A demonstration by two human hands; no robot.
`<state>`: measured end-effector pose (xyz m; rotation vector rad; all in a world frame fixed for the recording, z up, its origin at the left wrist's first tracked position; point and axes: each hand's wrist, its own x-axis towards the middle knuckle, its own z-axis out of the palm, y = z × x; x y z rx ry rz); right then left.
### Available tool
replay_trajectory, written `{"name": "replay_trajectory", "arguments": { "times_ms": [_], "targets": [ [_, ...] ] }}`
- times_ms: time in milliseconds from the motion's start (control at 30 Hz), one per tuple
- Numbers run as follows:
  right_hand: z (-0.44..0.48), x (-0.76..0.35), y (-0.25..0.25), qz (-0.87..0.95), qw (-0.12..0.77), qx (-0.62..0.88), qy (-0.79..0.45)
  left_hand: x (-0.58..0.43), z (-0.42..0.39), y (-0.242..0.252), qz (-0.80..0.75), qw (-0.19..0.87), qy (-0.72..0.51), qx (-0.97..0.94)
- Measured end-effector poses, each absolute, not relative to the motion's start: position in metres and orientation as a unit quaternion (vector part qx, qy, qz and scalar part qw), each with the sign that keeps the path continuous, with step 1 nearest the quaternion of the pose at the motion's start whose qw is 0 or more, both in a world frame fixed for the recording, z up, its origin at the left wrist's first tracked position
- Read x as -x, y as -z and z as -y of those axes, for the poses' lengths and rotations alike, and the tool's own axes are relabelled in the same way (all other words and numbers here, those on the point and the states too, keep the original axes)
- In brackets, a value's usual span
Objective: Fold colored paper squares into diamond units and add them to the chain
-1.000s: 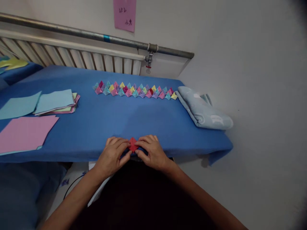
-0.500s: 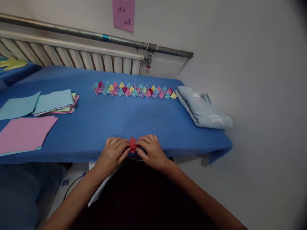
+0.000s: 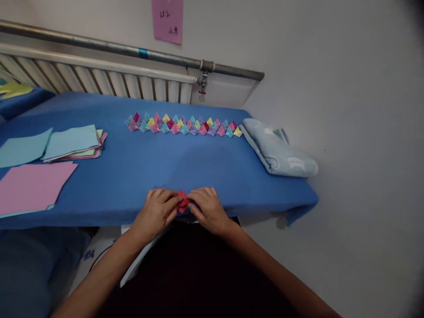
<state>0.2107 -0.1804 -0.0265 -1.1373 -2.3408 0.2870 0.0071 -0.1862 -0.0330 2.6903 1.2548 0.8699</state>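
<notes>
A small red folded paper piece [image 3: 182, 206] is held between my two hands near the front edge of the blue-covered table [image 3: 139, 163]. My left hand [image 3: 158, 208] pinches its left side, the fingers partly over the paper. On the right side, my right hand [image 3: 208, 207] grips it between thumb and fingertips. The fingers hide part of the folds. Farther back, several small folded paper pieces [image 3: 183, 128] in pink, blue, yellow, purple and red stand close together in long rows.
Pink sheets [image 3: 35, 187] and a stack of mixed coloured paper [image 3: 71, 143] lie at the left, beside a light blue sheet [image 3: 23, 148]. A folded pale blue cloth [image 3: 281, 152] sits at the right end. Behind the table are a radiator [image 3: 132, 84] and a pipe [image 3: 99, 46].
My left thumb has shifted across the front of the red paper, which looks slightly turned. Both hands keep hold of it. The whole view has moved slightly.
</notes>
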Motion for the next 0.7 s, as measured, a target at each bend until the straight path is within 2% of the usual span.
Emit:
{"name": "replay_trajectory", "arguments": {
  "times_ms": [333,700],
  "targets": [
    [0.1783,-0.2137,0.0332,0.879,0.251,0.397,-0.078,-0.0081,0.1878,0.0297,-0.411,0.008,-0.271,-0.87],
    [0.1823,-0.2068,0.0304,0.833,0.302,0.453,-0.095,-0.0069,0.1834,0.0274,-0.428,0.003,-0.27,-0.862]
  ]
}}
